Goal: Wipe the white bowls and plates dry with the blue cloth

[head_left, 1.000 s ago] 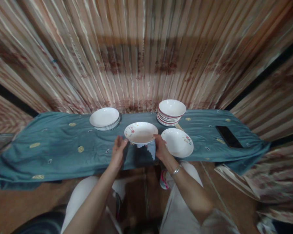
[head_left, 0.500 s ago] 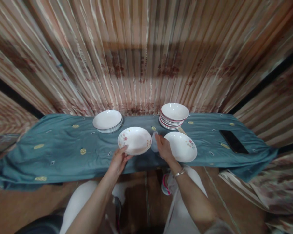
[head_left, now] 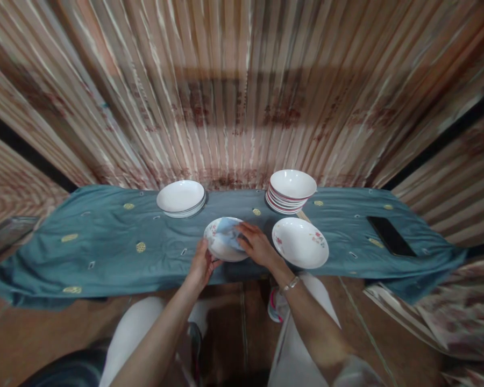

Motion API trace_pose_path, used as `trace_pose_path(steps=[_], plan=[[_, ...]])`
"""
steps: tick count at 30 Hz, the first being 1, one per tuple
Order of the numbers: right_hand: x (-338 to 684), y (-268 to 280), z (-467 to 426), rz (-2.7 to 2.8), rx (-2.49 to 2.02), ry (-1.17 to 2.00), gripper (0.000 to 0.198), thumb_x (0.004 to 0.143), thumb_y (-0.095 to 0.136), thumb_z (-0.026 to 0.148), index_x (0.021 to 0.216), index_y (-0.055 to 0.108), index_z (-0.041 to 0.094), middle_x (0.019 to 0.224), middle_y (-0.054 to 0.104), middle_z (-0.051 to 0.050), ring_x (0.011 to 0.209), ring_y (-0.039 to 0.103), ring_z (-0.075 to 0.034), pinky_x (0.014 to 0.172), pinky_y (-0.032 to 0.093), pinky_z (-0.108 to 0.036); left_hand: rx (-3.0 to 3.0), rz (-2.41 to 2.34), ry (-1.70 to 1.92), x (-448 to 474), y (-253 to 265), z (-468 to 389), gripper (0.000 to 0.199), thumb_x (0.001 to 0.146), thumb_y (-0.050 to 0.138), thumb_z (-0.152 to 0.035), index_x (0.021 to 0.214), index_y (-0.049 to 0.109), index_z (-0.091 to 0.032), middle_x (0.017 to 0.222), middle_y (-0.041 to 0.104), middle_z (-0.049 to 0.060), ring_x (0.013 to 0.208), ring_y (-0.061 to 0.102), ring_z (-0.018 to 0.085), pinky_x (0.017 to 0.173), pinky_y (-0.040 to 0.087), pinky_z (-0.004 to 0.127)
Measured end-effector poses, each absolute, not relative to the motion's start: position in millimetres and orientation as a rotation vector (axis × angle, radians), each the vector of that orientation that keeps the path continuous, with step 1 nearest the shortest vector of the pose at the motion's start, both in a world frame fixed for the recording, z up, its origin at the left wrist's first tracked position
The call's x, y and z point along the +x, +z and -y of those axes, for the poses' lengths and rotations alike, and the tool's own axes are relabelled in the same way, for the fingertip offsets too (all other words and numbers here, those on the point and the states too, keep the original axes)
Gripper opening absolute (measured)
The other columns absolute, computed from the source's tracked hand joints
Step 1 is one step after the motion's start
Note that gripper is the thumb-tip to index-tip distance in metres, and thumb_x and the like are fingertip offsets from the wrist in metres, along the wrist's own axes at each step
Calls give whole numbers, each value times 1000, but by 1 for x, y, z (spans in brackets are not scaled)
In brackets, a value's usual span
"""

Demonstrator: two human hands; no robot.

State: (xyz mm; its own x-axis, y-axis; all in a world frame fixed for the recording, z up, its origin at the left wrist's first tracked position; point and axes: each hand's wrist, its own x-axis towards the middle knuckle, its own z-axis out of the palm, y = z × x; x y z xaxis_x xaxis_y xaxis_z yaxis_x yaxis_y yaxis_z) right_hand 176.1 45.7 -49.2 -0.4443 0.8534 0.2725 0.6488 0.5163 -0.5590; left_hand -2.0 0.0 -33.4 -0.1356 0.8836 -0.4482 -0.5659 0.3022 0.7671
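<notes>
My left hand [head_left: 202, 263] grips the near left rim of a white plate [head_left: 222, 253] with small flowers, thumb on top and fingers beneath. The plate is held up over the front part of the table. Against its inner face my right hand [head_left: 257, 244] holds a thin, pale blue cloth [head_left: 228, 231], which covers the plate's middle and part of its far rim. Just right of that hand, a second white flowered plate [head_left: 300, 244] lies on the tablecloth.
A stack of white plates [head_left: 181, 196] stands at the back left. Several red-rimmed bowls [head_left: 292, 185] are stacked at the back right. A black phone [head_left: 391, 235] lies on the right of the blue-green tablecloth [head_left: 108, 226]. Behind the table hangs a pleated curtain [head_left: 234, 97].
My right hand has moved left with the cloth, from beside the held plate onto its inner face. The held plate has shifted slightly right in view, still in my left hand.
</notes>
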Motion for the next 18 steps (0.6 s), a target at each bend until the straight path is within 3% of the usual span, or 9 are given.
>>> trace_pose_path(steps=[5, 12, 18], plan=[[167, -43, -46, 2496, -1258, 626, 38, 88, 49, 15, 123, 60, 20, 132, 57, -10, 121, 54, -21, 104, 40, -34, 383, -1144, 1305, -4, -37, 1, 42, 88, 53, -29, 129, 43, -28, 86, 66, -1, 58, 62, 11, 51, 53, 22], [155, -48, -67, 2337, -1693, 414, 31, 92, 37, 14, 112, 62, 13, 121, 58, -18, 104, 61, -24, 90, 49, -36, 458, -1192, 1271, -4, -37, 1, 57, 80, 64, -36, 133, 42, -32, 105, 66, 3, 63, 63, 11, 54, 52, 23], [140, -58, -83, 2154, -1454, 489, 31, 93, 41, 20, 118, 59, 15, 126, 56, -16, 114, 55, -24, 100, 43, -38, 534, -1179, 1254, -3, -36, 1, 63, 79, 65, -39, 137, 40, -31, 101, 69, 4, 68, 65, 13, 59, 52, 22]])
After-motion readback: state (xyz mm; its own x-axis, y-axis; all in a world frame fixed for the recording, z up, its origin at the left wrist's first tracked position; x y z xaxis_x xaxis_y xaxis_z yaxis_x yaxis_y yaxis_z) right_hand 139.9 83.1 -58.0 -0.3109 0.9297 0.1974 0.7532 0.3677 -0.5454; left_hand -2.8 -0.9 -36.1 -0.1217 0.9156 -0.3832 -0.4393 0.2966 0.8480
